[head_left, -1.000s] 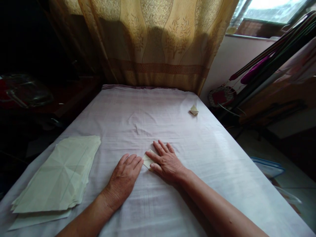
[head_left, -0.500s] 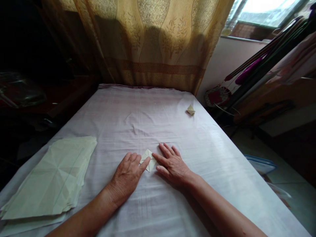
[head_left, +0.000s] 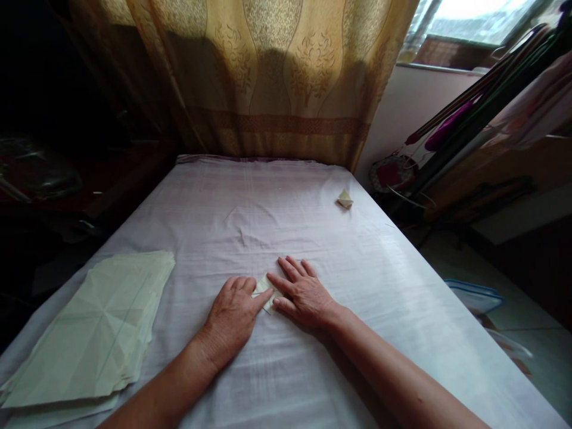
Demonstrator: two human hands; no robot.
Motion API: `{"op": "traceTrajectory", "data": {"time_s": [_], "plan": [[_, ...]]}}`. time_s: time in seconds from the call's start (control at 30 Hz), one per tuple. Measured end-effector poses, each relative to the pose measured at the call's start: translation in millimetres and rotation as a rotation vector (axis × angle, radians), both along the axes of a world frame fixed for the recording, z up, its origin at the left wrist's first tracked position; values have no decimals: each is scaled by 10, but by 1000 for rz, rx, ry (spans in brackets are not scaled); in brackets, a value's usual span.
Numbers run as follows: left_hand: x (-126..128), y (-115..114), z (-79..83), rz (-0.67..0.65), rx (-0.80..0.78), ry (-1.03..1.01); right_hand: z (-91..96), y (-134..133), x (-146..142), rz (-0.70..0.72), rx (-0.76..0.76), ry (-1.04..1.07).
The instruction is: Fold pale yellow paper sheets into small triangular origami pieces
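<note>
A small folded square of pale paper (head_left: 263, 284) lies on the cloth between my two hands, partly covered by their fingers. My left hand (head_left: 235, 310) is at its left side, fingers curled in and thumb laid across the paper, gripping that edge. From the right, my right hand (head_left: 304, 292) rests with its fingers spread. Its index fingertip presses on the upper part of the paper, and its thumb lies near the lower right edge. Farther off, near the right edge of the cloth, sits a small folded paper piece (head_left: 344, 199) with raised points.
A stack of creased pale paper sheets (head_left: 102, 322) lies at the left on the cloth-covered surface (head_left: 205, 208). Behind it hangs a gold patterned curtain (head_left: 272, 77). Poles and hanging cloths (head_left: 465, 113) stand at the right, with a blue-rimmed plastic item (head_left: 476, 295) below.
My right hand has slid left and slightly up over the folded paper, covering more of it. The left hand has hardly moved.
</note>
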State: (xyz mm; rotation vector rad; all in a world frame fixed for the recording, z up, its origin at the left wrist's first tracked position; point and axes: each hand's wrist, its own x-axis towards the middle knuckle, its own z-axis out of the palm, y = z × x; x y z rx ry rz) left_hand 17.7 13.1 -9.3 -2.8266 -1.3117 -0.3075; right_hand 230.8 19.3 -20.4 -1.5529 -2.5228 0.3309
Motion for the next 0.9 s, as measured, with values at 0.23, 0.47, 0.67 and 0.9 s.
{"op": "traceTrajectory", "data": {"time_s": [0.23, 0.47, 0.67, 0.9], "plan": [[-32, -30, -89, 11, 66, -55, -60, -275, 42, -193, 93, 93], [-25, -36, -125, 25, 92, -61, -107, -271, -102, -354, 125, 271], [-42, -49, -138, 20, 98, -50, -141, -244, -186, -450, 115, 371], [-75, -64, -151, -3, 120, -55, -192, -285, -253, -468, 163, 520]]}}
